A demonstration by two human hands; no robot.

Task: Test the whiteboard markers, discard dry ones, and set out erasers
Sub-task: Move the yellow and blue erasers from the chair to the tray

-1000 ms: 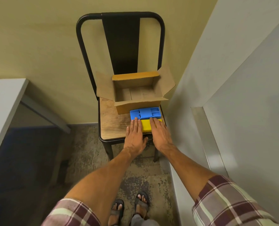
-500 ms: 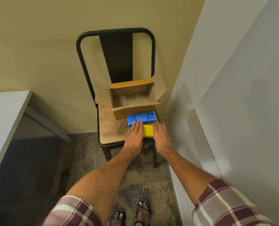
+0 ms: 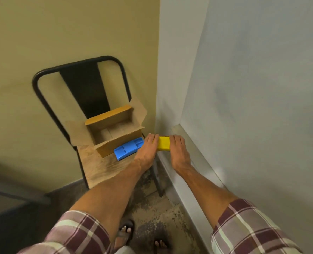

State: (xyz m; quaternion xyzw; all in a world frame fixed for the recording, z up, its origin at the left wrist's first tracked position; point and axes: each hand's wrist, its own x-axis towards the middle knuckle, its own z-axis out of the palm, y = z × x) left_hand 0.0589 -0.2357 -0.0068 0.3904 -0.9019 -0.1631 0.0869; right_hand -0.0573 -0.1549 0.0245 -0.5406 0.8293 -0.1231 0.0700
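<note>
Arms outstretched, my left hand (image 3: 146,150) and right hand (image 3: 179,150) clasp the yellow eraser (image 3: 164,143) between them, lifted beyond the chair (image 3: 97,167) seat's right edge.

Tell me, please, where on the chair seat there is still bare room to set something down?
The chair seat is bare in front of the cardboard box and left of the blue eraser. The right edge is crowded: the left hand and right hand grip the yellow eraser there.
</note>
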